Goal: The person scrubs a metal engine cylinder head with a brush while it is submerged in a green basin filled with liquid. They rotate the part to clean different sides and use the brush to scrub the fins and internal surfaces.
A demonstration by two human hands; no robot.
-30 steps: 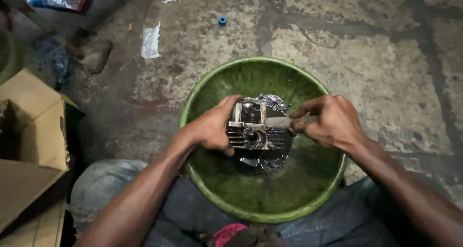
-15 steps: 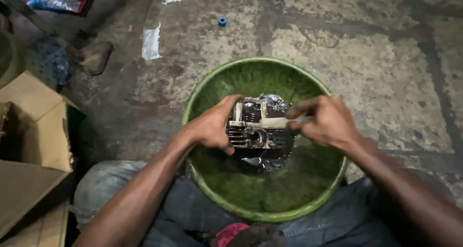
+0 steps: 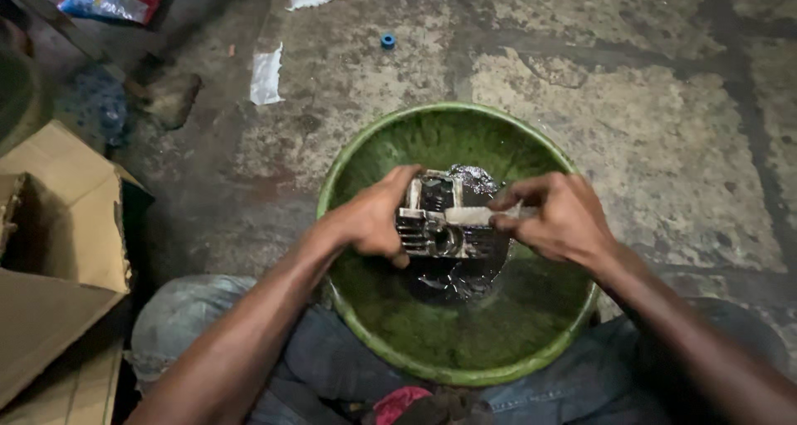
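Underfoot, stained concrete floor (image 3: 664, 126), green basin (image 3: 432, 130), cardboard box (image 3: 58, 226)

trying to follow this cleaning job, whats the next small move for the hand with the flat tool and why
Probably another short stroke along the top edge of the metal engine part. The right hand presses a flat pale tool on that edge, the left hand steadies the part, and it sits over dark liquid in the green bowl.

Bare forearms, blue jeans (image 3: 332, 367)
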